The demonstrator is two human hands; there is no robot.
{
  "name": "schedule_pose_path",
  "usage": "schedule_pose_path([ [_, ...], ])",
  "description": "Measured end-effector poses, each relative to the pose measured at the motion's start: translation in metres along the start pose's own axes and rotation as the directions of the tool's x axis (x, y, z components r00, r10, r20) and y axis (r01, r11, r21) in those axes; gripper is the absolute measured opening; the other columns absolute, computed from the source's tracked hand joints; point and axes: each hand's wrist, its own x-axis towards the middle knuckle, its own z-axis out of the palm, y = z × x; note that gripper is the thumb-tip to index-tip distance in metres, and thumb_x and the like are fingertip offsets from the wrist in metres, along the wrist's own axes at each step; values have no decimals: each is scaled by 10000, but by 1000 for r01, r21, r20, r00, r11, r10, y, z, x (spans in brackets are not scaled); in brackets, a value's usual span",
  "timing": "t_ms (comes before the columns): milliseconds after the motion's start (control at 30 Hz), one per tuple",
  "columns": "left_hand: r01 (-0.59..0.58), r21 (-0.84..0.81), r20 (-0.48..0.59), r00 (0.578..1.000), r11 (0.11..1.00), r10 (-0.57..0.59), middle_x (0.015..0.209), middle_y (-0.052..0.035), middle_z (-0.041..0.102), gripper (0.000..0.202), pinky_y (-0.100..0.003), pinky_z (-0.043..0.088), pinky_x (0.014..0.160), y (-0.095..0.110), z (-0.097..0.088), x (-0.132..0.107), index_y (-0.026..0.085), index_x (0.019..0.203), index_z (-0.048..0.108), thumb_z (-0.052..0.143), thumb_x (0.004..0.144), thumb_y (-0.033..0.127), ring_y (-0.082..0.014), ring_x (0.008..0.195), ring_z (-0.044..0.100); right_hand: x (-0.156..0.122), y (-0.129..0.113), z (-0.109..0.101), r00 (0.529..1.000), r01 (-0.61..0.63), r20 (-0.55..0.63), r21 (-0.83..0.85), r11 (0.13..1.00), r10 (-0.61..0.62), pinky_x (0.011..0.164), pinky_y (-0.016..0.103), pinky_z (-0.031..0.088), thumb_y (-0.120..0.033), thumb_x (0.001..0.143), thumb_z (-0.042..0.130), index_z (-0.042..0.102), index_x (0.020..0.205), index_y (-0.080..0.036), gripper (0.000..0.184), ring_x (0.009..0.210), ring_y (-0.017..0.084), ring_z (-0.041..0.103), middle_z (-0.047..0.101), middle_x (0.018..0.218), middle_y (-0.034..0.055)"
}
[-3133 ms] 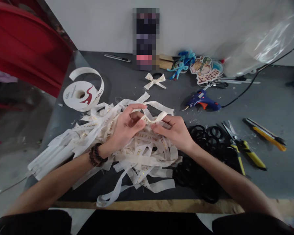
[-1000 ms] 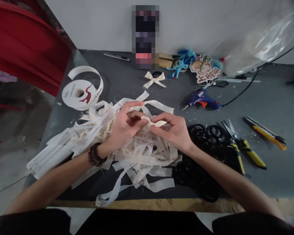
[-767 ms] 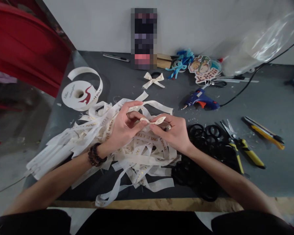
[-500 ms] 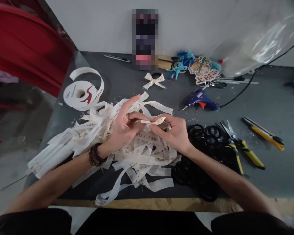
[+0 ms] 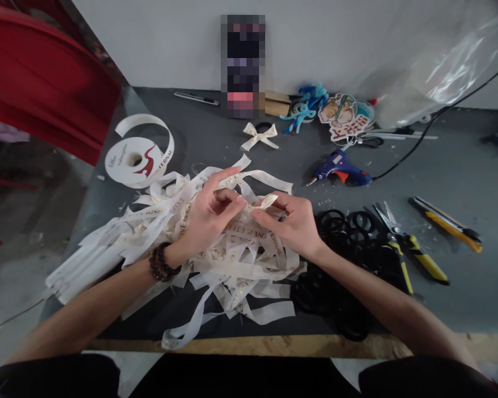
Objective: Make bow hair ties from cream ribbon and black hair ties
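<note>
Both hands meet above a heap of cut cream ribbon strips [image 5: 232,265] with gold lettering. My left hand [image 5: 209,218], with a dark bead bracelet on the wrist, pinches one end of a short folded ribbon piece [image 5: 268,201]. My right hand [image 5: 292,224] pinches the other end of the same piece with thumb and fingers. The piece is held just above the heap, its folds partly hidden by my fingers.
A ribbon spool [image 5: 136,157] lies at the left. A finished cream bow [image 5: 259,135] and a blue glue gun [image 5: 342,167] lie farther back. Black rings [image 5: 348,226], scissors [image 5: 402,246] and a yellow cutter [image 5: 448,224] lie at the right. The table's wooden front edge [image 5: 274,345] runs below.
My fingers have reworked the small ribbon piece, closing in on it and folding it tighter between both hands. The hands stay over the same spot on the heap.
</note>
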Motion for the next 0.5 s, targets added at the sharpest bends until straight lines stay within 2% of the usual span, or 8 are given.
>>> schedule_pose_path([
  [67,-38,97,-5,999,995,39,904,-12,708,443,-230,456,535,1,0,0,287,1429,626,728,999,301,-104,641,578,0,-4,0,1000,6,-28,-46,999,-8,591,269,412,-454,882,766,700,772,-200,285,618,111,510,633,666,-37],
  [133,-174,255,-31,982,951,188,1068,-59,741,318,-281,556,706,3,0,-1,266,1326,695,697,1009,276,-154,851,677,-1,-8,1,996,37,-78,-144,989,-48,569,258,387,-423,854,770,639,702,-204,297,585,100,470,564,601,-57],
  [200,-353,411,8,923,841,384,1127,-75,753,213,-356,582,868,5,0,-2,248,1194,750,712,985,235,-202,1011,702,-4,-13,3,982,88,-138,-282,955,-131,551,252,358,-383,816,776,568,639,-205,326,549,86,436,505,554,-70],
  [267,-488,486,97,854,725,511,1052,-68,768,174,-395,583,904,5,1,-4,237,1110,761,775,936,237,-226,1017,713,-6,-15,6,960,135,-176,-393,909,-219,537,252,331,-349,805,761,521,611,-204,341,519,75,423,479,532,-75],
  [333,-531,501,150,831,684,535,996,-61,776,236,-399,587,867,3,1,-5,238,1104,753,840,893,299,-232,971,719,-9,-15,9,941,183,-172,-463,867,-291,530,256,316,-340,824,738,505,605,-204,348,506,71,438,487,528,-74],
  [400,-515,500,130,840,697,527,986,-61,780,300,-401,587,854,1,1,-5,236,1098,747,879,860,362,-238,963,717,-11,-13,12,918,241,-148,-527,815,-367,528,261,314,-326,836,721,504,608,-207,338,504,75,461,510,528,-70],
  [500,-493,489,120,855,719,504,951,-54,777,301,-374,589,823,-1,1,-4,222,1047,745,911,828,344,-220,926,721,-11,-8,15,866,308,-128,-625,717,-483,533,273,316,-259,802,707,504,608,-212,285,498,82,477,539,523,-70],
])
